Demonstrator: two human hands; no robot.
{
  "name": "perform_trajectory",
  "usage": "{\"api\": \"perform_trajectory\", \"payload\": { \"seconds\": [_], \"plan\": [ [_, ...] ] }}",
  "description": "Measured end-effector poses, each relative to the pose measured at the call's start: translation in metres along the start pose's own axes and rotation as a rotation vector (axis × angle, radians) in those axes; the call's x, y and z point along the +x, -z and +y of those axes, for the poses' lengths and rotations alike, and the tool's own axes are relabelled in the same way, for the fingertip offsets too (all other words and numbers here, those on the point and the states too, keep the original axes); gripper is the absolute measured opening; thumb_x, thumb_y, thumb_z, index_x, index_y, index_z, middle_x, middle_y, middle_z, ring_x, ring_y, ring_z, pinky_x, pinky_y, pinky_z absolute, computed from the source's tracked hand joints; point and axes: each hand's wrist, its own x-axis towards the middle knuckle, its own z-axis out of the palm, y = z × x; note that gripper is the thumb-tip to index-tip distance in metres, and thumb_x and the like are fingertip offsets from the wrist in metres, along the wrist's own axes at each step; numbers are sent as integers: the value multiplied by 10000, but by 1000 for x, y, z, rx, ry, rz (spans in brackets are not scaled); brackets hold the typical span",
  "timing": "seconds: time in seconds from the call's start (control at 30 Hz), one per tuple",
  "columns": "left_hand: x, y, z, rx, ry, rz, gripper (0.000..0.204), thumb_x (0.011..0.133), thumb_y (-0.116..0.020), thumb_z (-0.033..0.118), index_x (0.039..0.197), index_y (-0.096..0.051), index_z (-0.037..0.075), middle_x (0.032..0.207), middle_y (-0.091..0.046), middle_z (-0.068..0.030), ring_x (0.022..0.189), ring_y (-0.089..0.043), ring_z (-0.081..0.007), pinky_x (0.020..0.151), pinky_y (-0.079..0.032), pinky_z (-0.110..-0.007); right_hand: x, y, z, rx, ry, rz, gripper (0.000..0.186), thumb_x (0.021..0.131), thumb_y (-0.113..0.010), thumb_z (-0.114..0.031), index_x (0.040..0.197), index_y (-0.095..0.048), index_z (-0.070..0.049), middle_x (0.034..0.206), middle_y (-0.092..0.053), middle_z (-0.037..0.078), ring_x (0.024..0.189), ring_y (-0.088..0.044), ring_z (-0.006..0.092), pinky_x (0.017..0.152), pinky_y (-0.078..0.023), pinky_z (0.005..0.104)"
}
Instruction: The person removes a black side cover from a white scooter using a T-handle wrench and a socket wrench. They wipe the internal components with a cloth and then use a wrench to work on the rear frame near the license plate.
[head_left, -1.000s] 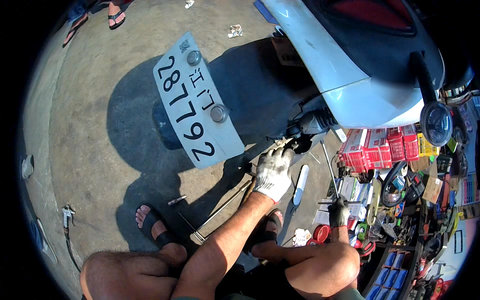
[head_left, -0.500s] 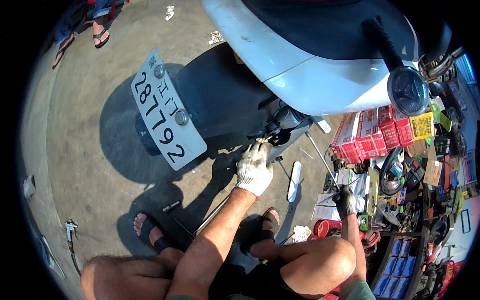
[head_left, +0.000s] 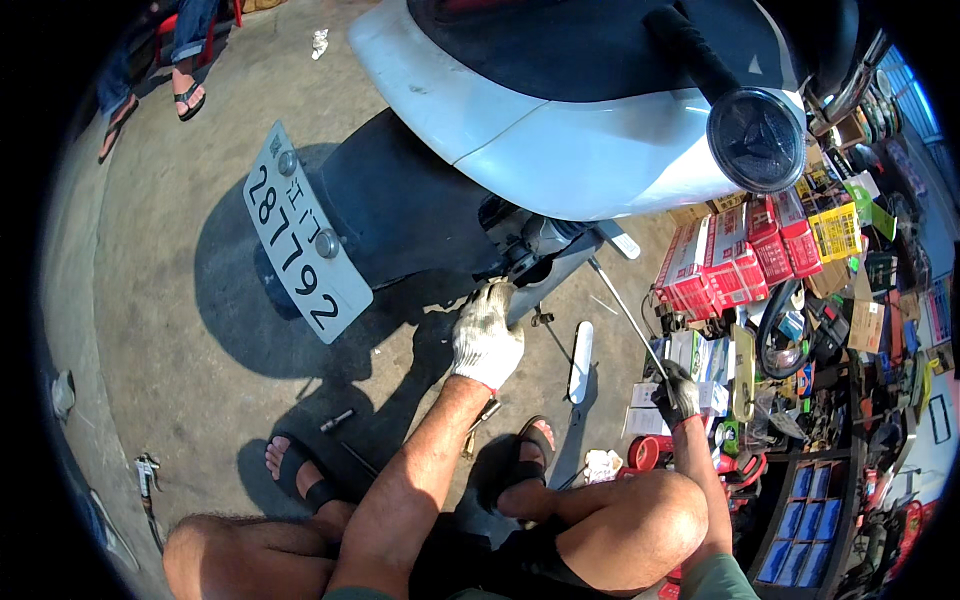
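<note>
Left hand [head_left: 487,335] curled at the low rear of the scooter [head_left: 570,155] ahead of me, gripping I cannot tell what, I clasp in my right hand [head_left: 678,394] a long metal rod [head_left: 629,317] slanting toward it, seemingly working by feel, which next calls for steadiness.

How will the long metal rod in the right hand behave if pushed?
The rod is probably stiff, as it runs straight with no visible sag. Its shiny surface may make it somewhat slippery. Gripped near one end by the right hand, it could swing at its far tip, being long and thin.
</note>
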Motion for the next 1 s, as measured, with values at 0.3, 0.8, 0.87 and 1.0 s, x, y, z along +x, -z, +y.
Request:
{"api": "perform_trajectory", "payload": {
  "seconds": [0.3, 0.8, 0.87, 1.0],
  "plan": [
    [-1, -1, 2, -8, 5, -3, 468, 699, -652, 49, 1155, -553, 23, 1112, -588, -196, 1054, -577, -369, 910, -479, -434, -16, 12, 18, -496, 228, -67, 293, 976, -551, -227, 1198, -604, -44, 841, -647, 53, 646, -621, 133, 591, -507, 249],
    [1, 7, 1, -26, 46, -37, 449, 707, -665, 62, 1141, -552, 36, 1094, -599, -187, 1028, -587, -374, 895, -482, -441, -22, -12, 17, -94, 104, -63, 370, 951, -582, -172, 1301, -508, -75, 734, -626, 42, 522, -544, 133, 444, -441, 262],
    [1, 9, 0, -18, 57, -47, 450, 704, -669, 63, 1138, -552, 37, 1088, -599, -187, 1025, -585, -375, 892, -482, -441, -27, -17, 23, -232, 230, -90, 367, 943, -592, -151, 1282, -518, -34, 763, -607, 29, 572, -572, 127, 501, -470, 244],
    [1, 3, 4, -45, 39, -32, 457, 698, -675, 66, 1138, -550, 39, 1093, -598, -189, 1037, -579, -374, 897, -481, -439, -2, 17, 27, -557, 384, -10, 304, 941, -614, -237, 1153, -594, -21, 789, -626, 40, 602, -596, 137, 523, -495, 252]
  ]
}}
